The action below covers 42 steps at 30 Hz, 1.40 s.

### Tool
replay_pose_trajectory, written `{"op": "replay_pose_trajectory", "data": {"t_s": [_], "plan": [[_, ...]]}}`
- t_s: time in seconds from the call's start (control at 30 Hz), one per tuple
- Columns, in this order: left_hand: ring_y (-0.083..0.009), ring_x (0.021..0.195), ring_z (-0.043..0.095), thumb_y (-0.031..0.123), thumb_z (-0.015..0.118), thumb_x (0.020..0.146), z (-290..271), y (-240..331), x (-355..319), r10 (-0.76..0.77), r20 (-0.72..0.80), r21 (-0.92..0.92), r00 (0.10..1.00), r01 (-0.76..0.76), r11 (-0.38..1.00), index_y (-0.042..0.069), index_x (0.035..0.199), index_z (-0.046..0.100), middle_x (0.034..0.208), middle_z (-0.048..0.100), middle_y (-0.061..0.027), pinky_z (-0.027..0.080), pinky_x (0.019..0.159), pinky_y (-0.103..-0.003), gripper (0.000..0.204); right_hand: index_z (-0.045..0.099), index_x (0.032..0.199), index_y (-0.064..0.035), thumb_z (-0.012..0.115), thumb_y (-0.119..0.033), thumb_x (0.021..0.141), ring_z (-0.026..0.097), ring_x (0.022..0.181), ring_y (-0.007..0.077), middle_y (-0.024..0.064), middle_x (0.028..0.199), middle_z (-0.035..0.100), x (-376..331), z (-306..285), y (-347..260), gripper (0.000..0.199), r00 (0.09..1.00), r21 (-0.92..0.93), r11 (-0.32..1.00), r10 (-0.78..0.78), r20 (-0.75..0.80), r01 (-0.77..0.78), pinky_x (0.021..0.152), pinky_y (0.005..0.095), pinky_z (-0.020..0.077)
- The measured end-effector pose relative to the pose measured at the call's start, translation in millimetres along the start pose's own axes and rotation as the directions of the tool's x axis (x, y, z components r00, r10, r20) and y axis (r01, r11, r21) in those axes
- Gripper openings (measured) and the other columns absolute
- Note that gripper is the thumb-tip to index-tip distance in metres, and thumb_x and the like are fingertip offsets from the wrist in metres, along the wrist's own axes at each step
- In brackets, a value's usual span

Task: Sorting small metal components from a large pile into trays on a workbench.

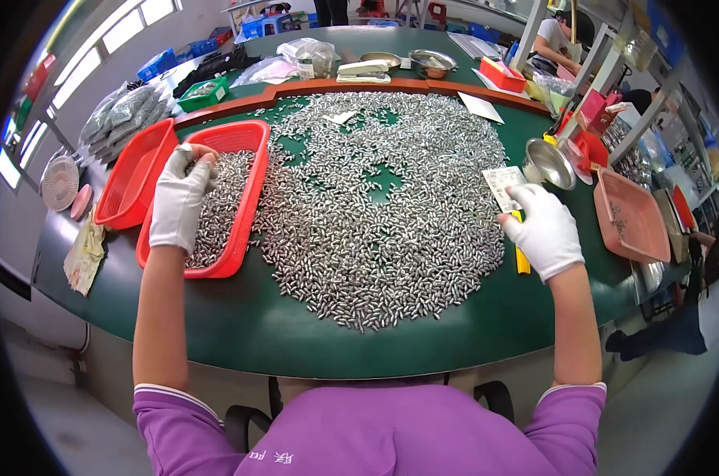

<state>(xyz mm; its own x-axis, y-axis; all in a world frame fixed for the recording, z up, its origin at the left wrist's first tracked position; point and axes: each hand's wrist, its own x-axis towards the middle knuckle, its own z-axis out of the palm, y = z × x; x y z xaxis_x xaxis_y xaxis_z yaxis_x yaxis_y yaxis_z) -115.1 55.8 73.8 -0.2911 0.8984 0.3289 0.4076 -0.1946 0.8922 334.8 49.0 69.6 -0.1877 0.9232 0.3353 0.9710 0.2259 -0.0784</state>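
Observation:
A wide heap of small silvery metal pieces (423,238) covers the middle of the green table. My left hand (178,194), in a white glove with bare fingertips, is over a red plastic basket (252,190) partly filled with the same pieces. Its fingers are curled closed, and whatever lies inside them is hidden. At the heap's right edge my right hand (543,230), gloved likewise, has thumb and fingers apart. Its fingertips overlap a printed white paper slip (502,186); I cannot tell whether they press on it. A yellow tool (522,255) lies partly under that hand.
Another red basket (133,186) stands at far left by a cloth (84,258). A steel bowl (551,163) and a pink tray (630,216) are on the right. Behind the heap, a wooden rail (359,84) borders a stapler (364,70). A person (557,47) sits back right.

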Motion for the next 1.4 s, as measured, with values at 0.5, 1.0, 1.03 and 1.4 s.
{"op": "replay_pose_trajectory", "data": {"t_s": [0.5,1.0,1.03,1.4], "plan": [[-0.0314,0.084,0.063,0.010,0.068,0.080,-7.9,-11.1,11.6,0.370,0.054,0.682,0.927,-0.305,0.664,0.004,0.084,0.065,0.089,0.063,-0.0142,0.050,0.076,-0.038,0.008,0.064,0.119,-0.0096,0.073,-0.033,0.077,0.066,0.094,0.0336,0.0154,0.103,0.067,-42.6,26.0,29.7,0.048,0.881,-0.018,0.914,0.396,0.259,-0.406,0.082,0.0427,0.0525],[-0.0322,0.097,0.058,-0.007,0.074,0.060,69.6,34.4,-178.4,0.431,0.403,0.326,0.808,-0.566,0.757,0.006,0.076,0.058,0.095,0.060,-0.0085,0.048,0.083,-0.041,0.026,0.055,0.108,0.0003,0.054,-0.010,0.084,0.056,0.080,0.0110,0.0061,0.089,0.060,-97.7,10.8,-9.2,0.026,0.943,0.887,0.330,0.190,0.272,-0.322,0.073,0.0249,0.0476],[-0.0326,0.098,0.058,-0.006,0.074,0.059,71.0,30.6,-185.2,0.395,0.403,0.344,0.826,-0.536,0.771,0.005,0.074,0.058,0.095,0.060,-0.0090,0.048,0.084,-0.041,0.024,0.052,0.105,-0.0035,0.056,-0.015,0.086,0.055,0.078,0.0110,0.0040,0.087,0.058,-110.4,18.5,-15.8,0.022,0.955,0.943,0.152,0.068,0.288,-0.295,0.074,0.0256,0.0467],[-0.0329,0.095,0.057,0.001,0.076,0.063,70.2,11.4,-208.8,0.365,0.339,0.418,0.867,-0.487,0.767,0.005,0.078,0.061,0.092,0.059,-0.0103,0.046,0.080,-0.043,0.021,0.041,0.141,-0.0049,0.049,-0.025,0.097,0.065,0.067,0.0328,0.0144,0.076,0.065,-162.6,16.5,-102.1,0.049,0.830,0.814,0.518,-0.309,0.464,-0.262,0.063,0.0384,0.0531]]}}
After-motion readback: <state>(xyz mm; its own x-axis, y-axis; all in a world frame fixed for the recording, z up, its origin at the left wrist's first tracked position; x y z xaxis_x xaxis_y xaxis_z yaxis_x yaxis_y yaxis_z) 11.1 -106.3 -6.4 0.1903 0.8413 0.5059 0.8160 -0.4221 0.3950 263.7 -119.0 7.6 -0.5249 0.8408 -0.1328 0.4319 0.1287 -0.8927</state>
